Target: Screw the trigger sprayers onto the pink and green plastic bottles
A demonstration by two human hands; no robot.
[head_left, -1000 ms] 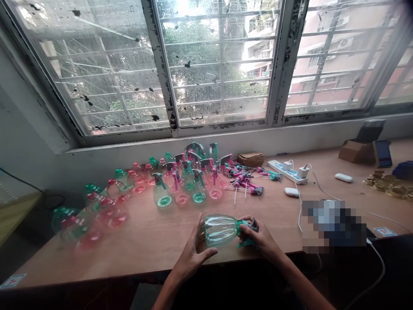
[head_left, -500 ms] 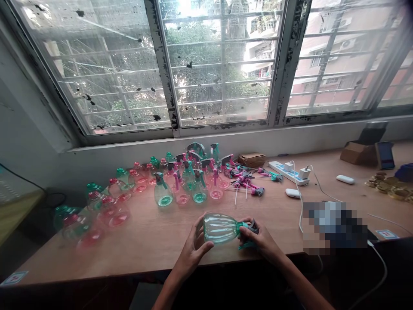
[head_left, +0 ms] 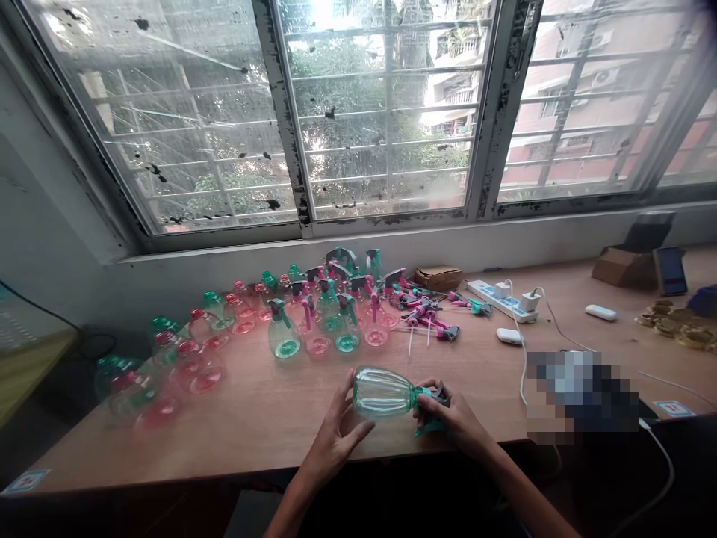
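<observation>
Head view — wooden table [head_left: 269, 418], held bottle [head_left: 381, 392], window [head_left: 386, 112]

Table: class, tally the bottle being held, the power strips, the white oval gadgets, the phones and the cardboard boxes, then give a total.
Held bottle: 1
Power strip: 1
White oval gadgets: 2
Phone: 1
Cardboard boxes: 2
Total: 7

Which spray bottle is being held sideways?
The green bottle, sideways between the left hand and right hand; the other bottles stand untouched farther back.
</observation>
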